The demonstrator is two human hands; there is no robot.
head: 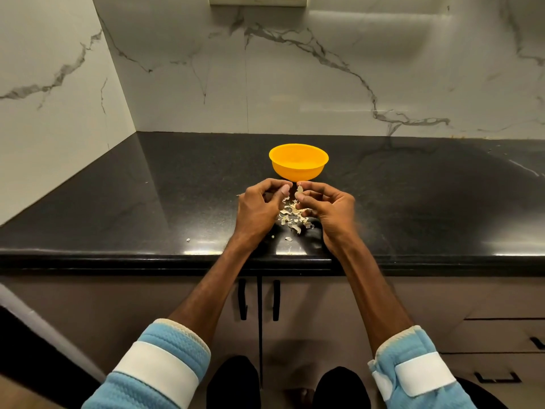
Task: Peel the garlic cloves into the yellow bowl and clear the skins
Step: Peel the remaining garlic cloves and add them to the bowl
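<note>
Far left, a stray pale skin fleck (188, 240) lies alone on the glossy black stone countertop (118, 208), well apart from the work.

Left hand (259, 209): fingers curled in, thumb out toward the clove. Its palm side is hidden, so I can't tell if it holds anything.

Centre: the small pale garlic clove (300, 189) is just in front of the round yellow plastic bowl (298, 172). The bowl's bottom is not visible. A loose pile of papery garlic skins (295, 218) lies on the counter between the hands, near the front edge.

Right hand (331, 212): thumb and forefinger pinch the clove, the other fingers are loosely curled.

Risks, as I judge them:
- The clove is held only at the fingertips. A hard tug on the skin could pop it out into the skins or off the counter.
- The skins are light and close to the edge, so a wrist sweep could send them to the floor.
- Flakes sticking to the fingers could drop into the bowl with the clove.
- The bowl looks light with a narrow base. A knuckle bump could slide or tip it on the slick stone.
- Scattered flecks are easy to miss when clearing up.

Writing: none readable. The pale blue quilted sleeves with white bands (156, 370) are plain, and the black cabinet handles (242, 299) are unmarked.
</note>
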